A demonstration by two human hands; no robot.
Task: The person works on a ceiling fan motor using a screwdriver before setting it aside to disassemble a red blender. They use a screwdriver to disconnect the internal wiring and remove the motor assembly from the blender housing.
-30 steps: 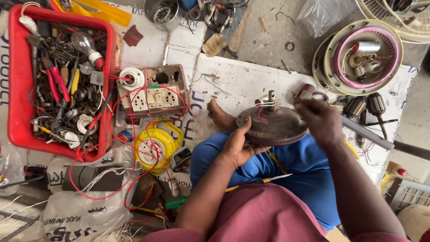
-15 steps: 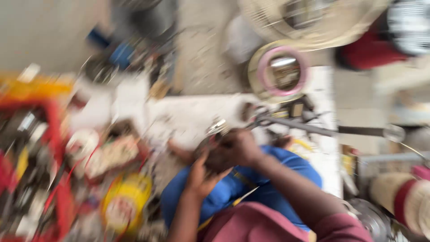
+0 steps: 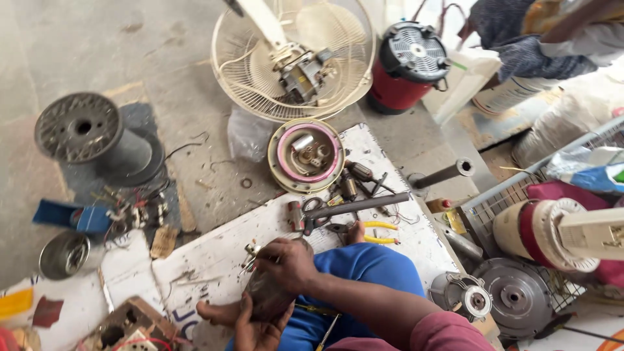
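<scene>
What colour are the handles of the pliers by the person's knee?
Yellow; the pliers show in the head view, above the blue knee.

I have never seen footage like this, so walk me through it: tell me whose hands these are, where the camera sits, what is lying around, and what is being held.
There is no machine here: a person sits on the floor, and the single camera is worn on their head, looking down at their own hands.

The right hand rests on top of a dark rounded metal part in the lap, while the left hand supports it from below. How firmly either hand grips it cannot be told.

Around them lie a white sheet, yellow-handled pliers, a long grey pipe, a round pink-rimmed housing, a cream fan guard with its motor, a grey wire spool and a small steel bowl. Another person's arm shows at the top right.
</scene>
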